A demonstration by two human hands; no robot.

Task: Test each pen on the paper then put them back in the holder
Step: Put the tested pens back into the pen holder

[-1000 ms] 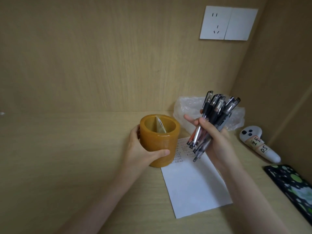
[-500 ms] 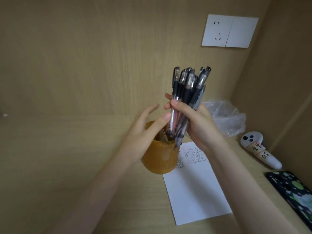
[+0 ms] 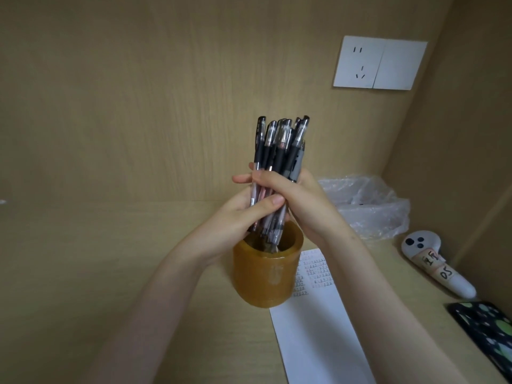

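Near the centre of the frame, a bundle of pens [image 3: 279, 162] held upright, caps at the top, lower ends just inside the mouth of the amber holder [image 3: 266, 270] below it. Left hand [image 3: 243, 217] and right hand [image 3: 299, 198] both wrapped closed around the middle of the bundle, thumb of the left across the front. To the lower right of the holder, touching its base, the paper [image 3: 318, 328] flat on the wooden desk [image 3: 83, 273], small rows of marks at its upper end.
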